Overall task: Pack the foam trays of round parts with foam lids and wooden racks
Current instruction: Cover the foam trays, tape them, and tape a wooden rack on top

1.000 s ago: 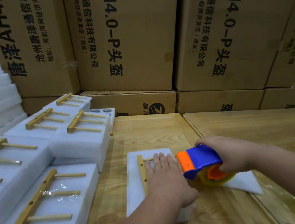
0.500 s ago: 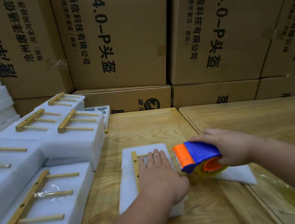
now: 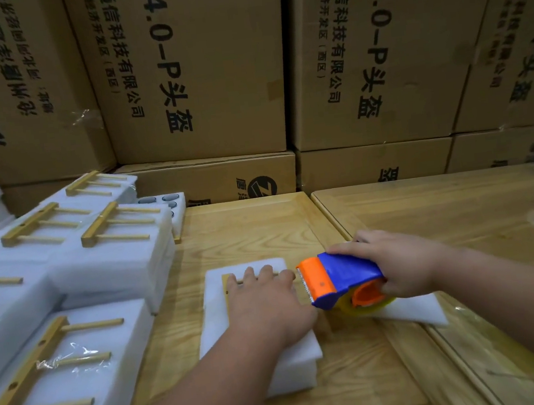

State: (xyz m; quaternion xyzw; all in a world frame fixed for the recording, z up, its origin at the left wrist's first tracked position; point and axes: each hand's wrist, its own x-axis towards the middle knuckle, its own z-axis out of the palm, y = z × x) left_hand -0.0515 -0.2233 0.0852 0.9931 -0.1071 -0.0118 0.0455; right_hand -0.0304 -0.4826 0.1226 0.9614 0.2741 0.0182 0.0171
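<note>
- Fingers (image 3: 251, 279) of left hand (image 3: 265, 302) laid straight and slightly spread, pressing flat on pale wooden rack with thin dowel prongs (image 3: 226, 282), mostly hidden beneath the palm; fingers of right hand (image 3: 395, 262) curled round blue and orange plastic tape dispenser (image 3: 338, 280), gripping it.
- Largest hazard, as a judgement: white rectangular foam pack (image 3: 214, 308), lying near the front of light wooden surface (image 3: 251, 224), could slide or skew if the dispenser pulls sideways while the pressing hand eases off.
- Next: toothed orange cutter edge sits just beside the left knuckles; could nick them if brought in too fast.
- Rack could shift off square under the foam lid, so tape would fix it crooked.
- Clear tape roll (image 3: 364, 306), partly hidden under the dispenser, could wrinkle or stick to itself if laid at a slant, as on crinkled tape over finished white foam pack with rack at front left (image 3: 90, 382).
- Loose thin white foam sheet (image 3: 414, 313) under the right hand could catch the sticky tape and lift with it.
- Smallest: open white foam tray showing dark round parts (image 3: 174, 203), behind the stacked packs, sits near an edge of the stack; could be knocked by a wide reach.
</note>
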